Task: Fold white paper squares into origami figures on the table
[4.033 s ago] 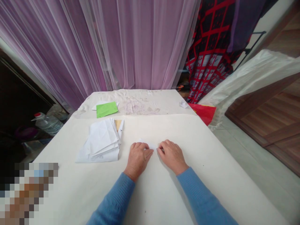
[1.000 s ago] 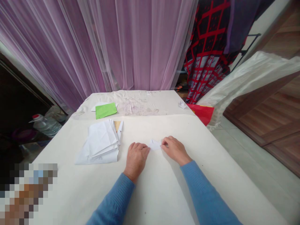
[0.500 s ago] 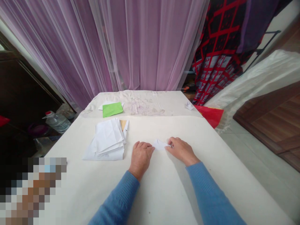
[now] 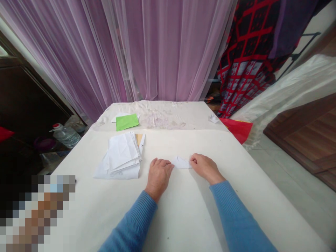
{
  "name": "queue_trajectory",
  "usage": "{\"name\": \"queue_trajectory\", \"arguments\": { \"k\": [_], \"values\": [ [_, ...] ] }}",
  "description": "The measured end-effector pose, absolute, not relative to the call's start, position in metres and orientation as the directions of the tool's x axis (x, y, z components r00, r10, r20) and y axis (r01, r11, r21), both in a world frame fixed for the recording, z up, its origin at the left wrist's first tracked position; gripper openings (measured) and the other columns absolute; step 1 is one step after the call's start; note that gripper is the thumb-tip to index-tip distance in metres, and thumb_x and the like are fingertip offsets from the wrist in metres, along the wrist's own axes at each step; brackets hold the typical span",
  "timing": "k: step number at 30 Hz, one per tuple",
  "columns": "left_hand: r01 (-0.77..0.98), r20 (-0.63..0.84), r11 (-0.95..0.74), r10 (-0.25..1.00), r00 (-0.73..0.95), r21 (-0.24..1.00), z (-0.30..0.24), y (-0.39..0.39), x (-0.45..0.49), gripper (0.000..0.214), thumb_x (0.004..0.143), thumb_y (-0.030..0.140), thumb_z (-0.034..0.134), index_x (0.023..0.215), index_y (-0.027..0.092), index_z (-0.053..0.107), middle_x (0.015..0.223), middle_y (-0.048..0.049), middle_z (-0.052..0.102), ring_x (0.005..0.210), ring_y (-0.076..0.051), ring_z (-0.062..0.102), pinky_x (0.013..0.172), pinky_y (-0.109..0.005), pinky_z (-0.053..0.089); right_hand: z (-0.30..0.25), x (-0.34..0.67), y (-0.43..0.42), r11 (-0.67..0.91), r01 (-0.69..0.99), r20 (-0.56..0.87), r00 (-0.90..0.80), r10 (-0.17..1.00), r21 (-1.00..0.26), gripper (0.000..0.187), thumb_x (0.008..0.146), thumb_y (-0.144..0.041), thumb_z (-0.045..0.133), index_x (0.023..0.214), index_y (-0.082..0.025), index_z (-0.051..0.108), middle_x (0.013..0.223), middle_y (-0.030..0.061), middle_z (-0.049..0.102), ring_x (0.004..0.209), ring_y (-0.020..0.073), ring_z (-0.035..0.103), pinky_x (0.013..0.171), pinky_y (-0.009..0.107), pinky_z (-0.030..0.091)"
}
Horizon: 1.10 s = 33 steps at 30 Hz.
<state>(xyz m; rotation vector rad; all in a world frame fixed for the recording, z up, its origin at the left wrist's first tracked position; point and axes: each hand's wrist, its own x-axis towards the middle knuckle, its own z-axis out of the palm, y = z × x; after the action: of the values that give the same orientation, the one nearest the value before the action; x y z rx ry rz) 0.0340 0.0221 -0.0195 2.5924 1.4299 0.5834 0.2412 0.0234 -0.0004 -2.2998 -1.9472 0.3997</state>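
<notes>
A small folded white paper [image 4: 182,163] lies on the white-covered table [image 4: 181,210] between my two hands. At its left end, my left hand [image 4: 159,175] pinches the edge with thumb and fingers, the back of the hand facing up. My right hand [image 4: 206,168] has its fingers curled closed at the paper's right end, the thumb and fingertips on that edge. A crease line shows near the top of the paper. The parts under my fingertips are hidden.
To the left lies a stack of white papers [image 4: 123,152]. Behind it is a green paper [image 4: 127,121]. A small folded white piece [image 4: 213,119] sits at the far right corner, near a red item [image 4: 238,130]. A water bottle [image 4: 66,135] stands beyond the left edge.
My right hand has shifted slightly right along the paper, its fingers more curled, so more of the paper's right part shows. My left hand stays on the left end.
</notes>
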Motion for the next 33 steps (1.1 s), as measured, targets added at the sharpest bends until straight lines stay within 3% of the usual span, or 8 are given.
{"name": "queue_trajectory", "arguments": {
  "k": [5,8,12,16,19,24,29,33],
  "values": [
    [0.784,0.281,-0.554,0.828,0.485,0.281,-0.021,0.022,0.034,0.019,0.093,0.026,0.054,0.096,0.029,0.072,0.107,-0.0015,0.072,0.101,-0.018,0.062,0.103,-0.046,0.037,-0.002,0.240,0.019,-0.132,0.957,-0.058,0.121,0.991,-0.258,0.018,0.087,-0.019,0.046,0.087,-0.021,0.064,0.093,0.0031,0.069,0.081,0.0155,0.060,0.063,0.025,0.031],
    [0.782,0.282,-0.559,0.825,0.490,0.275,-0.023,0.023,0.034,0.019,0.094,0.024,0.053,0.096,0.029,0.072,0.113,0.0004,0.072,0.106,-0.020,0.062,0.103,-0.049,0.038,-0.001,0.240,0.019,-0.135,0.947,-0.051,0.125,0.991,-0.291,0.018,0.087,-0.019,0.046,0.086,-0.021,0.064,0.087,0.0027,0.069,0.078,0.0154,0.060,0.062,0.025,0.032],
    [0.781,0.283,-0.565,0.820,0.497,0.266,-0.025,0.024,0.034,0.020,0.094,0.023,0.052,0.096,0.029,0.071,0.112,0.0011,0.072,0.106,-0.020,0.062,0.104,-0.049,0.038,-0.002,0.242,0.022,-0.167,0.895,-0.073,0.150,0.986,-0.415,0.018,0.087,-0.022,0.048,0.088,-0.022,0.066,0.080,0.0003,0.070,0.074,0.0148,0.060,0.062,0.024,0.034],
    [0.786,0.282,-0.562,0.822,0.495,0.258,-0.025,0.024,0.034,0.020,0.094,0.022,0.052,0.097,0.029,0.071,0.112,0.0011,0.072,0.106,-0.020,0.062,0.104,-0.049,0.037,-0.005,0.245,0.023,-0.215,0.819,-0.113,0.183,0.977,-0.533,0.023,0.083,-0.020,0.052,0.101,-0.021,0.067,0.083,0.0002,0.071,0.075,0.0146,0.062,0.065,0.023,0.038],
    [0.788,0.281,-0.561,0.822,0.494,0.254,-0.025,0.023,0.034,0.021,0.094,0.023,0.052,0.097,0.030,0.071,0.112,0.0014,0.072,0.106,-0.020,0.062,0.105,-0.049,0.036,-0.005,0.244,0.019,-0.248,0.771,-0.179,0.174,0.968,-0.587,0.020,0.076,-0.021,0.058,0.094,-0.021,0.068,0.081,-0.0009,0.072,0.072,0.0139,0.062,0.062,0.022,0.039],
    [0.786,0.289,-0.569,0.815,0.501,0.242,-0.025,0.023,0.033,0.021,0.093,0.023,0.052,0.098,0.029,0.072,0.114,0.0002,0.072,0.109,-0.021,0.061,0.105,-0.049,0.037,-0.006,0.240,0.010,-0.192,0.802,-0.118,0.152,0.981,-0.565,0.015,0.075,-0.018,0.056,0.080,-0.023,0.070,0.078,-0.0025,0.070,0.071,0.0128,0.061,0.061,0.021,0.040],
    [0.783,0.281,-0.579,0.809,0.516,0.229,-0.024,0.023,0.033,0.022,0.093,0.021,0.051,0.099,0.028,0.071,0.114,0.0004,0.072,0.109,-0.023,0.061,0.104,-0.051,0.038,-0.011,0.237,-0.002,-0.042,0.873,0.033,0.066,0.997,-0.486,0.025,0.084,-0.020,0.052,0.096,-0.026,0.074,0.095,0.0005,0.070,0.083,0.0134,0.063,0.073,0.022,0.044],
    [0.779,0.289,-0.587,0.802,0.522,0.220,-0.023,0.022,0.034,0.023,0.092,0.019,0.052,0.101,0.028,0.071,0.113,-0.0007,0.072,0.109,-0.023,0.061,0.104,-0.050,0.037,-0.011,0.234,-0.013,0.070,0.930,0.081,-0.043,0.996,-0.362,0.031,0.090,-0.021,0.047,0.108,-0.030,0.071,0.097,0.0014,0.068,0.090,0.0140,0.062,0.076,0.022,0.044]
  ]
}}
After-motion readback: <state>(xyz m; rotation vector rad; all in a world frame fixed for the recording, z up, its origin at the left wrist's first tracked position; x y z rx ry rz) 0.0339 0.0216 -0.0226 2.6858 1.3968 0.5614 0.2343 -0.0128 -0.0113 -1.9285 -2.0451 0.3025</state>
